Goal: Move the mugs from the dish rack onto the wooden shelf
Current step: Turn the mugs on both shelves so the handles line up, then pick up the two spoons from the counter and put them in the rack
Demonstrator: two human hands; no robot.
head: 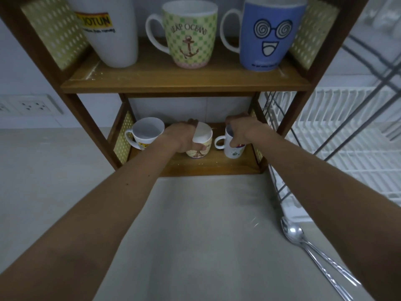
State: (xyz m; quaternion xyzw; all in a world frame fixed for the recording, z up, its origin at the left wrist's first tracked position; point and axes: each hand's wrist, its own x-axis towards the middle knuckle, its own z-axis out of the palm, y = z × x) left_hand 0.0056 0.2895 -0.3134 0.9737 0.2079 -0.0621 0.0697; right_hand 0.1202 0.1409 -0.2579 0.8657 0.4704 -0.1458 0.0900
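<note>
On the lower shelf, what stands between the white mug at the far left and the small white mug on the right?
In the head view, a cream patterned mug stands between them, gripped by the left hand; the right hand holds the small white mug.

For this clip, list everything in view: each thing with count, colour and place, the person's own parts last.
wooden shelf: one, brown with yellow dotted side panels, two tiers, on the counter.
upper-tier mugs: three; tall white Jotun mug left, green checked anchor mug middle, blue cartoon-face mug right.
lower-tier mugs: three; white mug with yellow label left, cream patterned mug middle, small white mug right.
dish rack: one, white with dark wire frame, right of the shelf.
spoons: two, silver, on the counter at lower right.
wall sockets: white, at left.
counter: grey.
left hand: gripping the cream patterned mug.
right hand: gripping the small white mug at its rim.
</note>
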